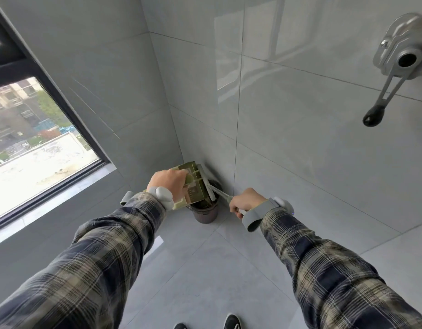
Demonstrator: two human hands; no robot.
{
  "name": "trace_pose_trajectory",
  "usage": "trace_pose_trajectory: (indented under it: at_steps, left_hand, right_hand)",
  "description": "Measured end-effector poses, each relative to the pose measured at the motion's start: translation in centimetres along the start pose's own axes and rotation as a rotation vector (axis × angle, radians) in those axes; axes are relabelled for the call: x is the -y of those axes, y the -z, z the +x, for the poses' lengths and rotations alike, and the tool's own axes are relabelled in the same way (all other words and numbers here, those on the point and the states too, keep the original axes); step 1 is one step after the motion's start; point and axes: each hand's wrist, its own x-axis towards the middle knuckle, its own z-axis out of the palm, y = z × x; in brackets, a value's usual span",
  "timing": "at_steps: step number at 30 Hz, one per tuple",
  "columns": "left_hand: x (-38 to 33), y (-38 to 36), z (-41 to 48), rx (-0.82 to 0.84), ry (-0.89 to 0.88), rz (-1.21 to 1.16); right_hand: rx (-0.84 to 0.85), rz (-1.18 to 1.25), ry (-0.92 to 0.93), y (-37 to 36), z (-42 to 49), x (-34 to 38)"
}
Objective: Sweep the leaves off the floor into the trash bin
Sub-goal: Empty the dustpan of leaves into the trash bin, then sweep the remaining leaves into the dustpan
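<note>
Corner bin [205, 213] sits beneath dustpan [193, 186] in left hand [168, 182].

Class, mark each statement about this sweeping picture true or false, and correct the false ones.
1. The green plastic dustpan is held above the dark round trash bin. True.
2. The right hand holds nothing. False: it grips the white hand brush, which reaches to the dustpan.
3. The trash bin stands on the floor in the corner where two tiled walls meet. True.
4. The left hand rests on the sill of the window. False: it holds the dustpan.
5. The trash bin lies tipped on its side. False: it stands upright.
</note>
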Motion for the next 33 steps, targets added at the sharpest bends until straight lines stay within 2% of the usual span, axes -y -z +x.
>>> trace_pose_trajectory:
  at_steps: [7, 15, 24, 28, 30, 33]
  left_hand:
    - [2.3, 2.2, -1.0, 0.019, 0.195, -0.138]
    - [9.5, 3.1, -8.4, -0.008, 0.537, -0.429]
    - [16.7, -5.5, -25.4, 0.075, 0.991, -0.606]
    - [16.5, -9.2, -30.9, 0.072, 1.100, -0.629]
    - [17.3, -11.6, -36.8, 0.089, 1.214, -0.670]
    - [16.4, -13.4, -40.4, 0.101, 1.234, -0.719]
  right_hand:
    - [0.013, -0.123, 0.063, -1.3, -1.7, 3.0]
    - [0.081, -0.209, 0.135, -7.8, -3.7, 6.7]
    - [0.294, -0.411, 0.098, -23.8, -6.2, 7.5]
    - [0.352, -0.431, 0.039, -27.9, -7.0, 5.7]
    - [0.432, -0.544, 0.031, -33.2, -8.3, 5.2]
    - [0.479, -0.587, 0.045, -35.9, -9.1, 4.5]
